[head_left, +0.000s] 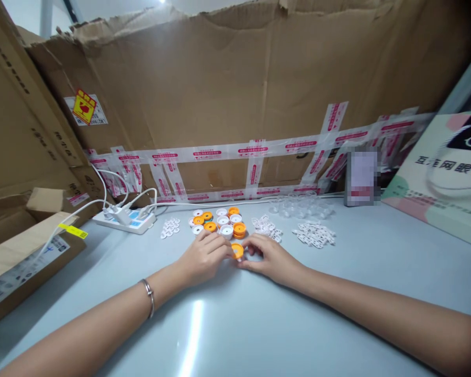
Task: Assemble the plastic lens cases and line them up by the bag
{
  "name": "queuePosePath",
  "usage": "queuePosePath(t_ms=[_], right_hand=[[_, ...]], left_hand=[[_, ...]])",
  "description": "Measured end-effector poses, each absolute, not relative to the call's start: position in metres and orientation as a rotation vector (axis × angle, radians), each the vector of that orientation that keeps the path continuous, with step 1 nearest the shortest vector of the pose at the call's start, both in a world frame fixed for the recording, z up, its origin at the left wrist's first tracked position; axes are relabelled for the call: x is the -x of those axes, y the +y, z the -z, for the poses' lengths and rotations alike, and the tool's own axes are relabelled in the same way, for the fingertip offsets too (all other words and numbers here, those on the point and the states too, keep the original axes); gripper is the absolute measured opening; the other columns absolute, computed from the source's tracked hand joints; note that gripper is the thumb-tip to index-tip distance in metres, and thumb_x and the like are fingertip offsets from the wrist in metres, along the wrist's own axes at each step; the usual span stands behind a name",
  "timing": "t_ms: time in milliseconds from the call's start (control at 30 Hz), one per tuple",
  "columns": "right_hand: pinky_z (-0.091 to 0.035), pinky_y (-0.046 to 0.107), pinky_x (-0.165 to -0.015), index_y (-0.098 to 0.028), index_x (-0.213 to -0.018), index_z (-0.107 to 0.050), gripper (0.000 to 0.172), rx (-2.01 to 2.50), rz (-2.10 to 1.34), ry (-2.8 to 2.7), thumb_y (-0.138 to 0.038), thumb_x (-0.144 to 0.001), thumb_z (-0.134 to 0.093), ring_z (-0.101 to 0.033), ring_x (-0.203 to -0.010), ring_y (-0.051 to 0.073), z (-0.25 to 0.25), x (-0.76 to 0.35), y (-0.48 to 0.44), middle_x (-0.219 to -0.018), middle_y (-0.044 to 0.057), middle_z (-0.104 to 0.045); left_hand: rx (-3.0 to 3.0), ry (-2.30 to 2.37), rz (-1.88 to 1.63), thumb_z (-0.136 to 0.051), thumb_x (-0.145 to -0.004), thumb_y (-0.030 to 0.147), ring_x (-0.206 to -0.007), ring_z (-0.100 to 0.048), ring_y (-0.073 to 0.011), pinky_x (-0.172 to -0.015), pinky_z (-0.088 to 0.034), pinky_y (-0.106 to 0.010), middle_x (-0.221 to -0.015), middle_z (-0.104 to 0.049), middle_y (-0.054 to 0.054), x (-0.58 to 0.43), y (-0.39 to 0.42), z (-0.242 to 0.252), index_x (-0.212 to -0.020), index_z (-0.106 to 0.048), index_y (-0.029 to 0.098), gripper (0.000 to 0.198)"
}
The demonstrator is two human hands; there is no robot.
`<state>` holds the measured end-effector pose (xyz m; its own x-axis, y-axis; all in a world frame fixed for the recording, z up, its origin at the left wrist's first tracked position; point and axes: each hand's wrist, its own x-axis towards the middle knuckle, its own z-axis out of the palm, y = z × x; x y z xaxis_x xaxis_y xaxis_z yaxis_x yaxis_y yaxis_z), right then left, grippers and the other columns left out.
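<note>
Between my two hands is a round orange plastic cap [237,251], tilted so that its recessed face shows. The fingers of my left hand [208,256] are closed on its left edge. My right hand [272,257] pinches the same piece at its right side with thumb and forefinger. Just beyond my fingers stand white round caps [226,231] and orange round caps [239,229], some of them stacked. Farther left lie more orange and white discs [210,226]. My fingertips partly hide the held piece's edges.
Small white discs [169,228] lie left of the caps. White flat pieces [314,234] and clear plastic cups [302,206] sit to the right. A power strip [127,221] with cables, a phone [361,175], a printed box [443,178] and cardboard [204,84] border the table [251,335].
</note>
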<state>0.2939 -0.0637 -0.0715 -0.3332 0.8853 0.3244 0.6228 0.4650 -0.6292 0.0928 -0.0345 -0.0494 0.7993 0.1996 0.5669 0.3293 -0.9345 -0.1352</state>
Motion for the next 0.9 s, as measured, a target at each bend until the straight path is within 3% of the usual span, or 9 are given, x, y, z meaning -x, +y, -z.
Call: queuePosePath(t_ms=[100, 267, 467, 733, 900], right_hand=[[-0.043, 0.026, -0.064, -0.018, -0.093, -0.055, 0.036, 1.270, -0.572, -2.032, -0.033, -0.066, -0.074, -0.052, -0.068, 0.015, 0.073, -0.299, -0.067, -0.075, -0.001, -0.055], [-0.046, 0.030, -0.073, -0.017, -0.107, -0.057, 0.047, 1.198, -0.674, -2.018, -0.031, -0.066, -0.075, -0.054, -0.077, 0.017, 0.074, -0.302, -0.067, -0.083, 0.002, -0.055], [-0.045, 0.031, -0.072, -0.018, -0.095, -0.066, 0.022, 1.187, -0.685, -2.037, -0.024, -0.075, -0.066, -0.055, -0.077, 0.017, 0.073, -0.301, -0.066, -0.081, 0.004, -0.056], [-0.045, 0.031, -0.074, -0.015, -0.098, -0.066, 0.025, 1.218, -0.704, -2.030, -0.027, -0.075, -0.066, -0.056, -0.079, 0.018, 0.071, -0.300, -0.068, -0.084, 0.005, -0.058], [-0.044, 0.030, -0.071, -0.018, -0.095, -0.067, 0.022, 1.256, -0.698, -2.069, -0.028, -0.077, -0.063, -0.056, -0.081, 0.018, 0.068, -0.299, -0.070, -0.086, 0.006, -0.058]], left_hand=[[2.755, -0.402, 0.828, -0.040, -0.091, 0.012, -0.074, -0.055, -0.0141, -0.068, -0.032, -0.028, -0.079, -0.066, -0.003, -0.094, -0.035, 0.051, -0.083, -0.056, 0.015, 0.019], [2.790, -0.361, 0.749, -0.040, -0.091, 0.011, -0.076, -0.057, -0.0146, -0.070, -0.032, -0.029, -0.082, -0.067, -0.003, -0.097, -0.033, 0.057, -0.086, -0.056, 0.015, 0.017], [2.831, -0.397, 0.725, -0.042, -0.089, 0.007, -0.077, -0.057, -0.0139, -0.070, -0.032, -0.029, -0.085, -0.067, -0.002, -0.099, -0.029, 0.062, -0.088, -0.057, 0.016, 0.018], [2.881, -0.482, 0.785, -0.042, -0.091, 0.013, -0.081, -0.059, -0.0148, -0.071, -0.036, -0.029, -0.088, -0.068, -0.003, -0.091, -0.034, 0.042, -0.089, -0.059, 0.017, 0.017], [3.021, -0.953, 0.519, -0.044, -0.088, 0.021, -0.089, -0.059, -0.0186, -0.077, -0.041, -0.029, -0.094, -0.067, -0.006, -0.054, -0.025, -0.007, -0.093, -0.061, 0.018, 0.018]])
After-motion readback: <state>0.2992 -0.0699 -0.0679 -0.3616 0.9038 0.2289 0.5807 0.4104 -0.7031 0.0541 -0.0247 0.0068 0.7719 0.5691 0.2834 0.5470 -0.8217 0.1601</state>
